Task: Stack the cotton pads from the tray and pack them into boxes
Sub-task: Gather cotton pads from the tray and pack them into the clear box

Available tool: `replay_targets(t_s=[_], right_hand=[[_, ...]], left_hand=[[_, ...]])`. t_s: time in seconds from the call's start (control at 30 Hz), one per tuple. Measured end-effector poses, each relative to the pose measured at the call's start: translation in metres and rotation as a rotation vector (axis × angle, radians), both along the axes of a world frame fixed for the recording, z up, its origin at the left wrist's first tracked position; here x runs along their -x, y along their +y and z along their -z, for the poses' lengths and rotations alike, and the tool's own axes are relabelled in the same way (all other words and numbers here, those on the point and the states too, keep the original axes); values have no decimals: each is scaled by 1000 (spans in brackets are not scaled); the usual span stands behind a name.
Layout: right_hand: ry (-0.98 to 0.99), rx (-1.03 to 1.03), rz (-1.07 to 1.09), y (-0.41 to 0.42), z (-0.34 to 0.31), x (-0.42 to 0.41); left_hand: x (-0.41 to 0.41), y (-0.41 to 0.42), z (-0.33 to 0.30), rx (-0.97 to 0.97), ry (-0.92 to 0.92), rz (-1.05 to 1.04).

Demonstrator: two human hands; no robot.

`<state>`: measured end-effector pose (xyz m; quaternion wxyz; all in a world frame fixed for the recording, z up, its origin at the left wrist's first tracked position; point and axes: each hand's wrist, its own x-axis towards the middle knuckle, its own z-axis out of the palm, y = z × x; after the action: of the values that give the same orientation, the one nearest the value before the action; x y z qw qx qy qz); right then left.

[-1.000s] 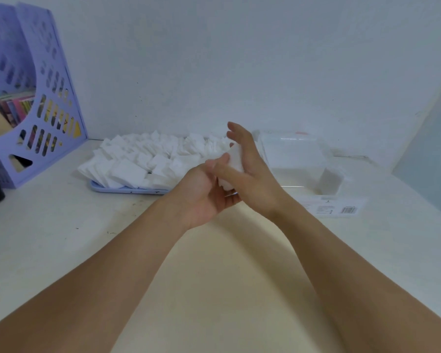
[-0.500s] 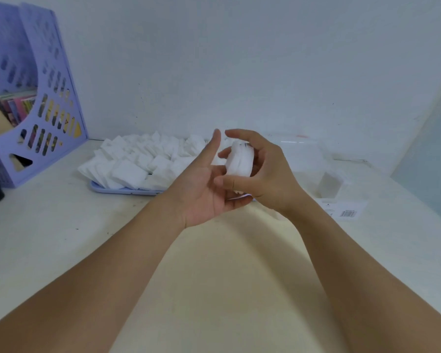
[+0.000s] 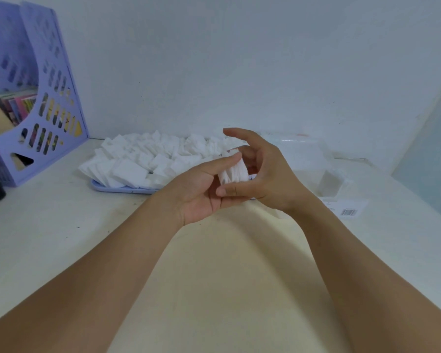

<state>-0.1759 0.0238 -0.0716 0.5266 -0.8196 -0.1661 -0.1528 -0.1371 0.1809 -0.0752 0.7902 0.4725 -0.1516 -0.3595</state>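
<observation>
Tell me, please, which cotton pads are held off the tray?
The small stack of pads between the left hand and right hand; the others lie on the tray.

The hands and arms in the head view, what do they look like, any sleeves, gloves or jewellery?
Both forearms are bare up to the frame edge, with no sleeves showing. The left hand and right hand wear no gloves, and no rings, watch or bracelets are visible.
</observation>
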Motion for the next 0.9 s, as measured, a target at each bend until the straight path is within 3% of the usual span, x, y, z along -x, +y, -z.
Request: replay_targets(t_s=[0.4, 0.57, 0.73, 0.9], right_hand=[[102, 159, -95, 0, 6, -1], [221, 65, -193, -19, -12, 8], [232, 75, -138, -13, -10, 6], [169, 134, 30, -17, -10, 3]], left_hand=[[0, 0, 4, -115, -110, 61], [-5, 1, 8, -155, -153, 73], [1, -4, 7, -312, -300, 19], [1, -14, 8, -185, -252, -175]])
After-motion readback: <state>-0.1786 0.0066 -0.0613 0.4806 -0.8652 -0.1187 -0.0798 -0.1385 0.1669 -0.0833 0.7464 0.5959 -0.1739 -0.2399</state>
